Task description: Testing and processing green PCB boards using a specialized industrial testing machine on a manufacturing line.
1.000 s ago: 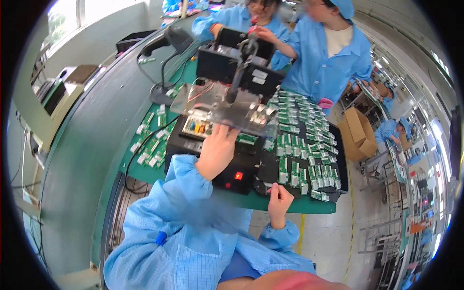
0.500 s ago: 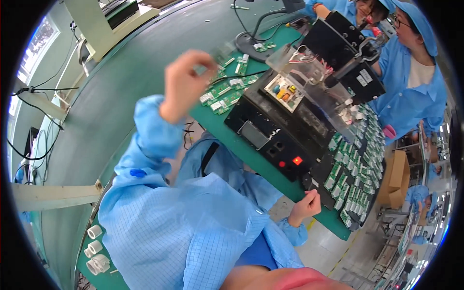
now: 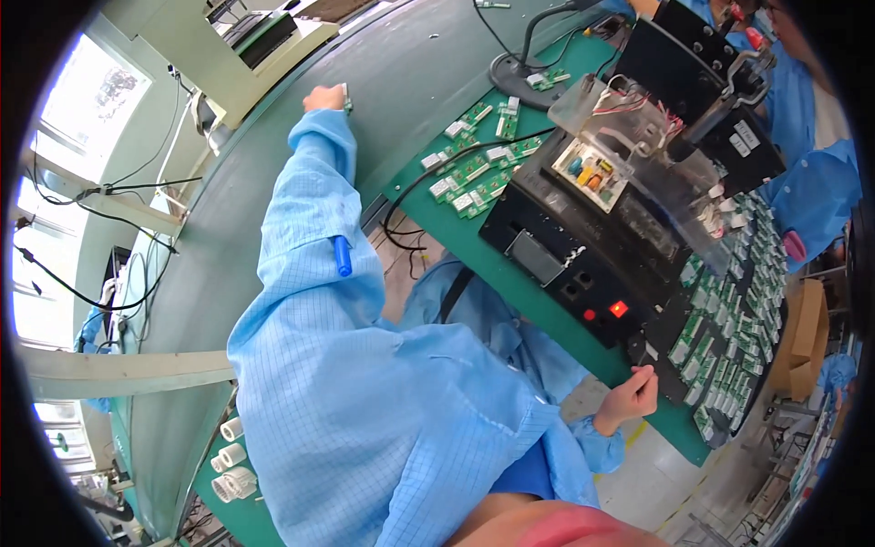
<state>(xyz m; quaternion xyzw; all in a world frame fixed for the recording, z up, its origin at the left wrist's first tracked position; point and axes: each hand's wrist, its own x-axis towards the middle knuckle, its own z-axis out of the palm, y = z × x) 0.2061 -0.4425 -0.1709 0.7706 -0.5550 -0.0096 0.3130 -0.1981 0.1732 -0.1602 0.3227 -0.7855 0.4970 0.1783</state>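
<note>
My left hand (image 3: pixel 324 98) is stretched far out over the dark grey-green conveyor belt (image 3: pixel 210 246). A small green circuit board (image 3: pixel 347 98) shows edge-on at its fingers, gripped by them. My right hand (image 3: pixel 629 398) is closed, fingertips pressed together, at the front edge of the green bench top (image 3: pixel 679 428). It lies just below a small black part (image 3: pixel 642 351) on the corner of the black machine (image 3: pixel 565 264); whether it holds anything is hidden. Several loose circuit boards (image 3: pixel 469 173) lie on the bench left of the machine.
Rows of circuit boards (image 3: pixel 729 319) cover a black surface right of the machine. A black cable (image 3: pixel 392 214) hangs over the bench edge. White plastic rings (image 3: pixel 233 483) sit at lower left. A co-worker in blue (image 3: pixel 816 201) is across the bench. A cardboard box (image 3: pixel 802 342) stands at right.
My left hand has swung forward and left, from beside the loose boards out over the belt, with a board in it. My right hand stays closed by the machine corner. The view has shifted.
</note>
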